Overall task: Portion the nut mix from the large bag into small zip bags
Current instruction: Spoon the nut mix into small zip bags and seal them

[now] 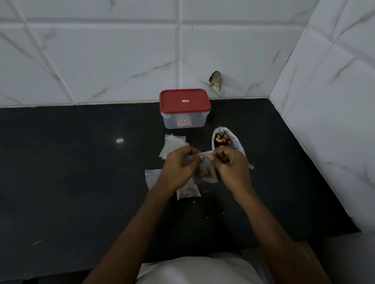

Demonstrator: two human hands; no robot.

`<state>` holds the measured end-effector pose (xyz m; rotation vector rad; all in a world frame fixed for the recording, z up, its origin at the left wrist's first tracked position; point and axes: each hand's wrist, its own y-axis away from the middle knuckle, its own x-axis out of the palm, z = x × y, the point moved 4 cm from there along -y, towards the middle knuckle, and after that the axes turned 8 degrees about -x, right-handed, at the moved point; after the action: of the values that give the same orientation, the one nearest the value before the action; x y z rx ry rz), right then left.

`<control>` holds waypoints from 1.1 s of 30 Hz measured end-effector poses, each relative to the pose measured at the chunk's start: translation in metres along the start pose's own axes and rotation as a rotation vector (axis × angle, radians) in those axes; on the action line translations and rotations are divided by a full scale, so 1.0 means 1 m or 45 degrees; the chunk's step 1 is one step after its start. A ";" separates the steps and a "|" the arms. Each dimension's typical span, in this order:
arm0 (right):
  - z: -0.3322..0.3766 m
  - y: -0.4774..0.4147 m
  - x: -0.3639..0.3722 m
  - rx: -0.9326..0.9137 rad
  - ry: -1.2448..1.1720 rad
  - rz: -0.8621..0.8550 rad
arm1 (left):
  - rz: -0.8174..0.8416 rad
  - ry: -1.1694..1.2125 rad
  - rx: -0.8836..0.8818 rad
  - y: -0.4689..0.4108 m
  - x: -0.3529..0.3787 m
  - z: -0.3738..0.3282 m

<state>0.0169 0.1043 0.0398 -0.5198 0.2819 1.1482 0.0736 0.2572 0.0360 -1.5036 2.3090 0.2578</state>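
**Black counter, tiled corner: closing up a portion**

Head view. A black stone counter (54, 169) runs into a corner of white marbled wall tiles (92, 60). One tile has a chipped spot (216, 80) low down. The light is dim.

Both hands are over mid-counter. The left hand (179, 168) and right hand (230, 163) each pinch the top strip of one small zip bag (205, 171), thumb and forefinger along it, other fingers curled. The bag hangs between them with a dark clump of nut mix at its bottom. I read this as pressing the zip closed, with the bag held by the top so the load settles clear of the seal. Whether the strip is sealed yet, I cannot tell.

The large bag (223, 140) stands just beyond the right hand, mouth rolled open and facing up, nuts showing. I judge it is kept near for easy scooping. A pale wooden handle (251, 166) pokes out beside the right wrist, possibly a spoon; the rest is hidden.

Count:
- Large bag: one.
- Small bag in hand: one.
- Lying near the hands: a filled bag (187, 192), and a flat bag (152, 177) to its left, contents unclear.
- Empty zip bags (174, 146) fanned beyond the left hand: at least two, overlapping too much for a sure count.
- Clear tub with a red lid (185, 108): one, closed, at the wall.
- A few crumbs (207, 217) on the counter.
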 end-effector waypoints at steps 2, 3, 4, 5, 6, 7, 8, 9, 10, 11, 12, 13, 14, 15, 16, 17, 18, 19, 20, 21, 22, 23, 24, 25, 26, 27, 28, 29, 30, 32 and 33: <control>0.000 -0.001 -0.003 0.014 -0.032 0.006 | -0.008 -0.019 0.024 -0.002 -0.002 -0.002; 0.000 -0.002 -0.006 0.025 -0.046 0.009 | -0.008 -0.023 0.041 -0.003 -0.003 -0.003; 0.001 -0.003 -0.008 0.037 -0.060 0.008 | -0.002 -0.032 0.056 -0.004 -0.004 -0.003; 0.001 -0.005 -0.011 0.045 -0.071 0.002 | 0.007 -0.043 0.068 -0.006 -0.006 -0.003; 0.000 -0.006 -0.014 0.041 -0.070 -0.006 | 0.015 -0.053 0.072 -0.008 -0.007 -0.003; -0.001 -0.007 -0.017 0.034 -0.059 -0.008 | 0.017 -0.056 0.066 -0.009 -0.007 -0.003; -0.002 -0.008 -0.019 0.031 -0.047 0.000 | 0.013 -0.053 0.047 -0.010 -0.007 -0.003; -0.002 -0.008 -0.020 0.029 -0.047 0.012 | 0.009 -0.042 0.015 -0.011 -0.007 -0.004; -0.004 -0.008 -0.021 0.030 -0.053 0.024 | 0.013 -0.028 -0.024 -0.012 -0.006 -0.005; -0.004 -0.008 -0.021 0.034 -0.068 0.035 | 0.025 -0.023 -0.061 -0.013 -0.004 -0.007; -0.005 -0.008 -0.022 0.047 -0.085 0.045 | 0.039 -0.030 -0.087 -0.014 -0.003 -0.007; -0.006 -0.007 -0.022 0.064 -0.106 0.054 | 0.048 -0.043 -0.103 -0.015 -0.001 -0.008; -0.006 -0.006 -0.023 0.077 -0.124 0.064 | 0.052 -0.057 -0.114 -0.017 0.000 -0.009; -0.007 -0.005 -0.024 0.085 -0.144 0.078 | 0.051 -0.068 -0.117 -0.017 0.001 -0.009; -0.007 -0.005 -0.025 0.088 -0.159 0.098 | 0.051 -0.081 -0.120 -0.018 0.001 -0.008; -0.008 -0.004 -0.026 0.085 -0.169 0.123 | 0.057 -0.096 -0.123 -0.017 0.003 -0.008; -0.008 -0.004 -0.028 0.069 -0.165 0.146 | 0.066 -0.112 -0.131 -0.017 0.004 -0.009; -0.007 -0.004 -0.029 0.047 -0.148 0.162 | 0.078 -0.121 -0.138 -0.017 0.006 -0.009; -0.008 -0.004 -0.030 0.030 -0.124 0.168 | 0.091 -0.125 -0.143 -0.017 0.007 -0.010; -0.009 -0.004 -0.031 0.022 -0.105 0.167 | 0.107 -0.131 -0.142 -0.016 0.009 -0.011; -0.010 -0.005 -0.031 0.021 -0.088 0.164 | 0.129 -0.140 -0.135 -0.016 0.011 -0.012; -0.011 -0.005 -0.031 0.023 -0.069 0.158 | 0.155 -0.143 -0.125 -0.014 0.013 -0.014; -0.011 -0.005 -0.031 0.021 -0.046 0.150 | 0.179 -0.138 -0.116 -0.013 0.014 -0.015; -0.012 -0.005 -0.031 0.014 -0.023 0.138 | 0.192 -0.137 -0.106 -0.012 0.015 -0.015; -0.011 -0.005 -0.030 0.000 0.000 0.125 | 0.195 -0.143 -0.097 -0.012 0.015 -0.016; -0.010 -0.005 -0.029 -0.017 0.020 0.110 | 0.197 -0.148 -0.092 -0.012 0.014 -0.016; -0.008 -0.005 -0.029 -0.034 0.033 0.091 | 0.199 -0.155 -0.091 -0.012 0.013 -0.017; -0.007 -0.005 -0.028 -0.049 0.037 0.073 | 0.198 -0.163 -0.090 -0.013 0.012 -0.017; -0.006 -0.004 -0.027 -0.062 0.036 0.062 | 0.189 -0.173 -0.089 -0.013 0.012 -0.018; -0.004 -0.002 -0.024 -0.070 0.024 0.062 | 0.167 -0.182 -0.091 -0.012 0.011 -0.018; -0.004 0.000 -0.022 -0.059 0.005 0.073 | 0.157 -0.182 -0.089 -0.012 0.010 -0.018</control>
<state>0.0084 0.0846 0.0467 -0.5575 0.2760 1.2118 0.0769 0.2376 0.0492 -1.3303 2.3022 0.4684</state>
